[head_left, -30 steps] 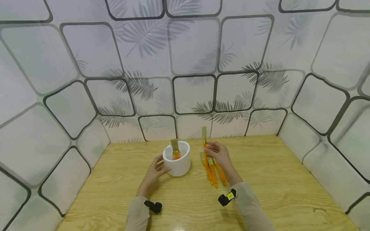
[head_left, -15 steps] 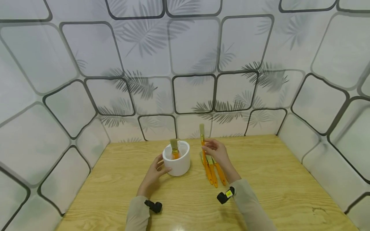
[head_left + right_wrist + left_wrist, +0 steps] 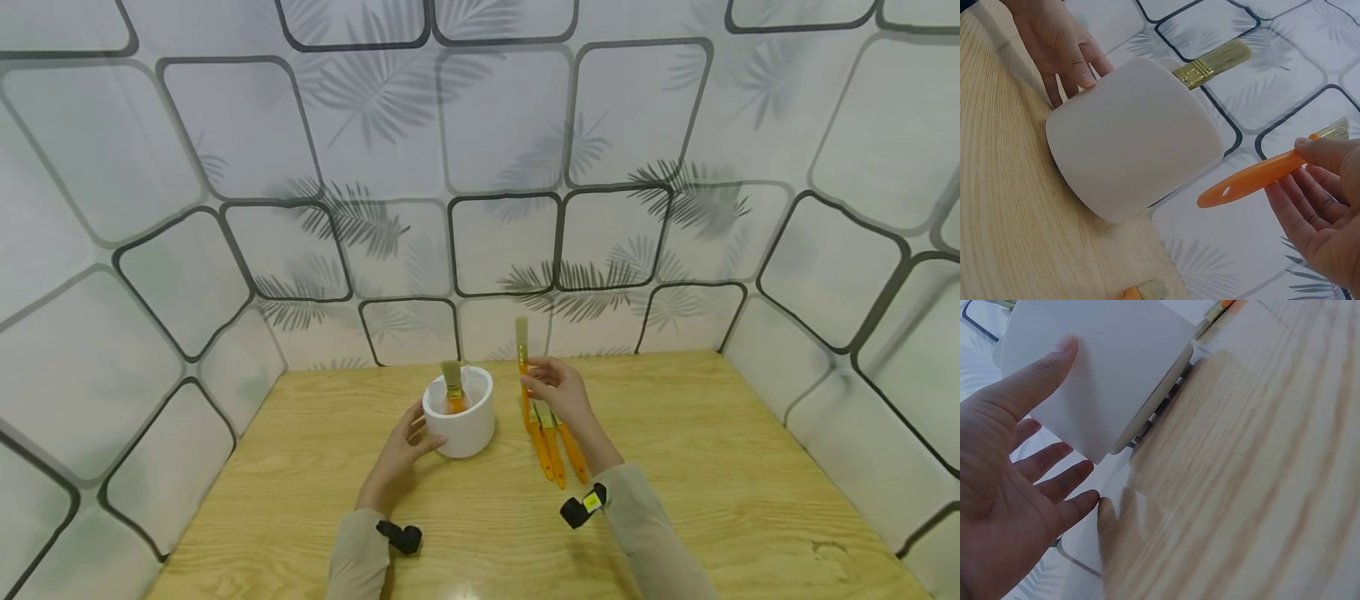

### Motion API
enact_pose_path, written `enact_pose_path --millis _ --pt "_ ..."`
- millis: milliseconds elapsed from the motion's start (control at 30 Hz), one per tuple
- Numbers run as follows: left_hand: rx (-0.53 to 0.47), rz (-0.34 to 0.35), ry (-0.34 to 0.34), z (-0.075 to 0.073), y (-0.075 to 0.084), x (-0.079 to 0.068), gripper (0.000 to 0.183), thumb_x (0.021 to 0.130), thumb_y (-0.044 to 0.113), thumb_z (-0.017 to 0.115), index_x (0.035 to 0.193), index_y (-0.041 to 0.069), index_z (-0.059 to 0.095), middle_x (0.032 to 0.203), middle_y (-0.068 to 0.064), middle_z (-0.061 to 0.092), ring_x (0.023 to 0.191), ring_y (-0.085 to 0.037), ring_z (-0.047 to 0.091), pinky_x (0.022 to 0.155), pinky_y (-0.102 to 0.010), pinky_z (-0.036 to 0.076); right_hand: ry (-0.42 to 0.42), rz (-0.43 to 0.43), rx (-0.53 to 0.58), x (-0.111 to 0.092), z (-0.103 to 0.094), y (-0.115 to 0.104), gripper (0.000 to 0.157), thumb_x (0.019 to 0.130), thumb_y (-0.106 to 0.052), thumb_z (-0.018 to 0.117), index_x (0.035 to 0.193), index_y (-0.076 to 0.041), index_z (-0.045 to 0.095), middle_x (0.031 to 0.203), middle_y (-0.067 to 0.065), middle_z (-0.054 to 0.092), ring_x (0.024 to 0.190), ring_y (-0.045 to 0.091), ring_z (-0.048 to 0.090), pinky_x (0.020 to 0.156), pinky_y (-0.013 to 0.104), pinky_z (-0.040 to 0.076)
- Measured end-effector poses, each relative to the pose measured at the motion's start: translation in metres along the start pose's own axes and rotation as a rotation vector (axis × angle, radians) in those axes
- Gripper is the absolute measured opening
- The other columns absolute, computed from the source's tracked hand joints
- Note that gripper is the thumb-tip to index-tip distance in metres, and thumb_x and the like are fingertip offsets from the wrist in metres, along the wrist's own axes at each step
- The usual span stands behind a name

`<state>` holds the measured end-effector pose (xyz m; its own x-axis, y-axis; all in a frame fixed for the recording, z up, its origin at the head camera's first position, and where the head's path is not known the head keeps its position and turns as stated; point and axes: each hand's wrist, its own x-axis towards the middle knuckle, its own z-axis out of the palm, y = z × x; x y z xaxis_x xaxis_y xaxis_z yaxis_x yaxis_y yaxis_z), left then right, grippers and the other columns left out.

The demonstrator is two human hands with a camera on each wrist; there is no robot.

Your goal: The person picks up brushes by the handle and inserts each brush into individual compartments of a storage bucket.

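My left hand (image 3: 397,457) holds the left side of a round white pot (image 3: 465,433), its thumb on the front wall and its fingers around the far side. In the left wrist view its lower fingers are loosely spread beside the pot. One paintbrush (image 3: 453,383) stands in the pot, bristles above the rim. To the right, my right hand (image 3: 561,392) pinches a narrower paintbrush (image 3: 1250,179) by its orange handle between thumb and fingers, bristles up. The handle's holed end points toward the pot, apart from it. Below that hand, several orange-handled paintbrushes (image 3: 553,454) lie together.
Everything stands on a light wooden table (image 3: 465,542). A patterned backdrop (image 3: 502,242) rises behind the table and along both sides. Each sleeve carries a small black camera, such as the right camera (image 3: 576,512).
My right hand has moved slightly left and up with its paintbrush, closer to the pot. The left hand and the pot have stayed in place.
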<state>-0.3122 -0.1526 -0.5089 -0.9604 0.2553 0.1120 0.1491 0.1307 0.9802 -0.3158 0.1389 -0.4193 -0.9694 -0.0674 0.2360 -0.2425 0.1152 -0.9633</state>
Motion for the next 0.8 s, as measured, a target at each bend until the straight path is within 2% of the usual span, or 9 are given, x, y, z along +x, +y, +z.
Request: enact_pose_path --millis 100,200,400,633,800 --pt "0.007 0.017 0.020 0.000 -0.011 0.004 0.080 0.080 0.016 0.073 0.146 0.015 0.027 0.150 -0.012 0.026 0.136 -0.037 0.027 0.110 -0.053 0.025 0.005 0.005 0.011 0.001 0.001 -0.002 0.037 0.086 -0.010 0.066 0.120 0.002 0.057 0.103 0.020 0.059 0.082 0.014 0.061 0.080 0.045 0.055" --pt "0.014 0.016 0.031 0.000 -0.013 0.005 0.080 0.080 0.017 0.073 0.146 0.014 0.027 0.150 -0.013 0.027 0.135 -0.038 0.028 0.109 -0.054 0.026 0.016 -0.016 0.002 0.006 0.002 0.009 0.037 0.085 -0.014 0.068 0.118 -0.001 0.058 0.101 0.018 0.061 0.079 0.010 0.061 0.078 0.043 0.056" --pt "0.028 -0.001 0.053 0.000 -0.013 0.004 0.081 0.079 0.022 0.075 0.145 0.016 0.029 0.146 -0.015 0.032 0.133 -0.040 0.031 0.107 -0.055 0.029 0.031 -0.016 -0.013 0.007 0.004 0.010 0.035 0.085 -0.013 0.068 0.117 -0.001 0.059 0.101 0.018 0.061 0.079 0.010 0.061 0.072 0.033 0.058" --pt "0.078 0.030 0.065 0.000 -0.015 0.003 0.080 0.079 0.023 0.075 0.144 0.012 0.029 0.144 -0.018 0.034 0.131 -0.041 0.034 0.107 -0.055 0.030 0.029 -0.019 0.023 0.007 0.006 0.006 0.037 0.085 -0.009 0.067 0.118 0.002 0.058 0.102 0.021 0.061 0.078 0.009 0.060 0.073 0.034 0.058" --pt "0.072 0.021 0.066 0.000 -0.013 0.004 0.078 0.079 0.023 0.075 0.143 0.015 0.032 0.146 -0.013 0.034 0.133 -0.036 0.034 0.111 -0.051 0.026 0.019 -0.024 0.048 0.007 0.008 0.005 0.038 0.085 -0.006 0.067 0.119 0.004 0.056 0.103 0.023 0.061 0.079 0.009 0.060 0.075 0.038 0.057"
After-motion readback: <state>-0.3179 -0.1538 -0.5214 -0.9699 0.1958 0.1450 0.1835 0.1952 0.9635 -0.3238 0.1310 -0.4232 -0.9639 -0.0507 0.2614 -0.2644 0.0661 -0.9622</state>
